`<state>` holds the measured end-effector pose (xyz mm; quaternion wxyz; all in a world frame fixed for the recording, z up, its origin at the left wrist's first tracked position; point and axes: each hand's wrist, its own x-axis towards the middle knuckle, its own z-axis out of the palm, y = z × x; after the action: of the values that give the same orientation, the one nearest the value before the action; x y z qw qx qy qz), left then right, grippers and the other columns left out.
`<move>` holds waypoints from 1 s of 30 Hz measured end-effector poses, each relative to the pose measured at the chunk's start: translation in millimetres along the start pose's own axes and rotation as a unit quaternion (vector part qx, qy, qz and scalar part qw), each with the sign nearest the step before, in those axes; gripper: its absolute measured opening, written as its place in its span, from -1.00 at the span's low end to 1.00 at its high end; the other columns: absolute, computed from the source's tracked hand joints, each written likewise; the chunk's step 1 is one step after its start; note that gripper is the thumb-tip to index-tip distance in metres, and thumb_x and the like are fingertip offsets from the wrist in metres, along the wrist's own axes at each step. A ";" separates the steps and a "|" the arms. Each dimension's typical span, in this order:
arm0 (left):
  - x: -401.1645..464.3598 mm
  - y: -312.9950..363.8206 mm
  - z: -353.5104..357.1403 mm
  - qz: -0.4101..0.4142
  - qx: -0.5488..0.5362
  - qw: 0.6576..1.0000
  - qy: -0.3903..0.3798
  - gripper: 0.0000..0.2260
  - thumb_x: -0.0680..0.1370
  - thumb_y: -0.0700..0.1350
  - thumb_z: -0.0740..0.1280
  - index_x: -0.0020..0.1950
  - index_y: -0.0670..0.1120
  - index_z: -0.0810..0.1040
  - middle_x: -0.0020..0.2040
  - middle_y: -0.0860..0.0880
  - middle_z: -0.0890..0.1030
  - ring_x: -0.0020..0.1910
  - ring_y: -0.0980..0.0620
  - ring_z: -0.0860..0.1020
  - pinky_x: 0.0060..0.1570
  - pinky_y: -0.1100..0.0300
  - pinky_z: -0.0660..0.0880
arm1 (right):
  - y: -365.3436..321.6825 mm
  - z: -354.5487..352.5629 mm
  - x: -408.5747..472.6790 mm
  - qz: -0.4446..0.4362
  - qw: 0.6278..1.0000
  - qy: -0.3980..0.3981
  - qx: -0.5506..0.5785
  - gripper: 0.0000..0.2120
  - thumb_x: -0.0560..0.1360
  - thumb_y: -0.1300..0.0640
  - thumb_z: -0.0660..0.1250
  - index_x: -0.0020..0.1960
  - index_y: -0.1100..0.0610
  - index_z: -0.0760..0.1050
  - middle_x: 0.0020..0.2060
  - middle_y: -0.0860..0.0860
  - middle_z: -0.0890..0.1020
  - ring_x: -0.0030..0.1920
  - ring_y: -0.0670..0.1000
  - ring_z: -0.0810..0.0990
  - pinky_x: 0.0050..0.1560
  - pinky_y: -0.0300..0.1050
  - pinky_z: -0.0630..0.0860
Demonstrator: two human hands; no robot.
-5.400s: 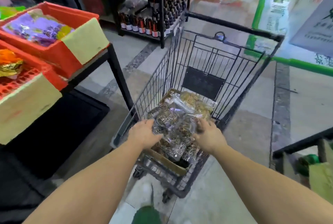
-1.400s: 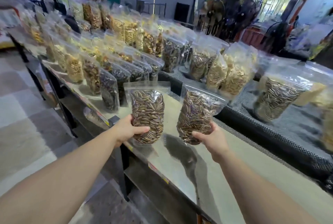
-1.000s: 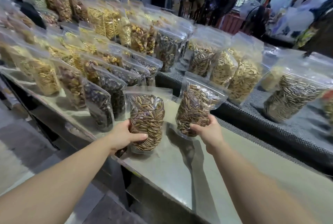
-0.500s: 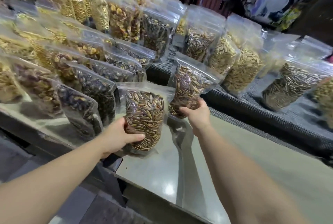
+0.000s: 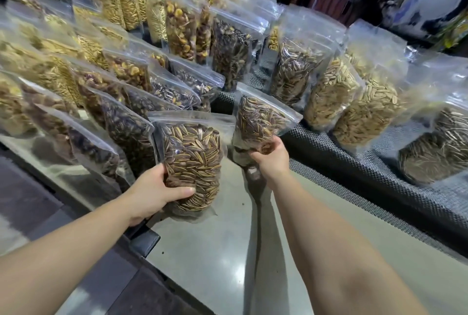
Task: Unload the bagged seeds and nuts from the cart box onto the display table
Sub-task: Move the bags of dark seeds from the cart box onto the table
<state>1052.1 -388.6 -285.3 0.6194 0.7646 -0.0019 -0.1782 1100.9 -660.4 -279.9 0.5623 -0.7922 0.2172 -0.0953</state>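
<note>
My left hand (image 5: 154,189) grips a clear bag of striped sunflower seeds (image 5: 193,162) by its lower left side; the bag stands upright with its bottom on the steel display table (image 5: 228,251). My right hand (image 5: 271,156) holds a second clear bag of striped seeds (image 5: 257,118) by its bottom, further back, tilted slightly and next to the edge of the grey mesh mat (image 5: 367,180). The cart and its box are out of view.
Rows of upright clear bags of seeds and nuts (image 5: 131,71) fill the table to the left and behind. More bags (image 5: 354,104) stand on the grey mesh mat to the right. Bare steel lies in front between my arms. The table's front edge (image 5: 144,241) runs diagonally.
Since the cart, both hands have carried a seed bag each to the table. Over the last second both bags moved forward and down; the left one now rests on the steel top.
</note>
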 end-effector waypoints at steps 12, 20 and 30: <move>-5.0 -2.5 5.1 -0.004 -0.001 1.000 0.023 -0.55 0.35 -0.26 0.59 0.16 0.01 0.57 0.02 0.06 0.73 0.05 0.09 0.67 0.09 0.16 0.56 | 12.3 1.2 7.4 -0.014 0.996 -0.010 -0.085 -0.49 0.40 0.24 0.49 0.32 0.10 0.46 0.02 -0.03 0.61 0.00 -0.03 0.57 0.00 -0.20 0.47; -11.1 1.3 6.9 -0.004 0.003 1.000 0.010 -0.25 0.05 0.15 0.68 0.19 -0.01 0.57 0.04 0.05 0.73 0.03 0.12 0.68 0.12 0.14 0.56 | 15.0 5.1 10.4 0.004 0.998 -0.007 -0.068 -0.41 0.36 0.24 0.53 0.33 0.08 0.43 0.14 0.00 0.63 0.14 0.04 0.61 0.19 0.00 0.54; -6.3 10.3 18.1 0.000 0.036 0.999 0.007 -0.61 0.37 -0.20 0.59 0.09 0.04 0.55 0.07 0.03 0.68 0.08 0.05 0.63 0.18 0.07 0.54 | -10.9 -27.2 -52.8 0.034 0.998 0.058 0.009 -0.64 0.49 0.15 0.43 0.25 0.07 0.46 0.10 0.01 0.56 0.07 -0.03 0.57 -0.04 -0.24 0.52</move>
<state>1043.5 -406.7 -276.9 0.5910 0.7878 -0.0039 -0.1733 1045.8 -656.8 -255.3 0.5589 -0.7724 0.2752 -0.1236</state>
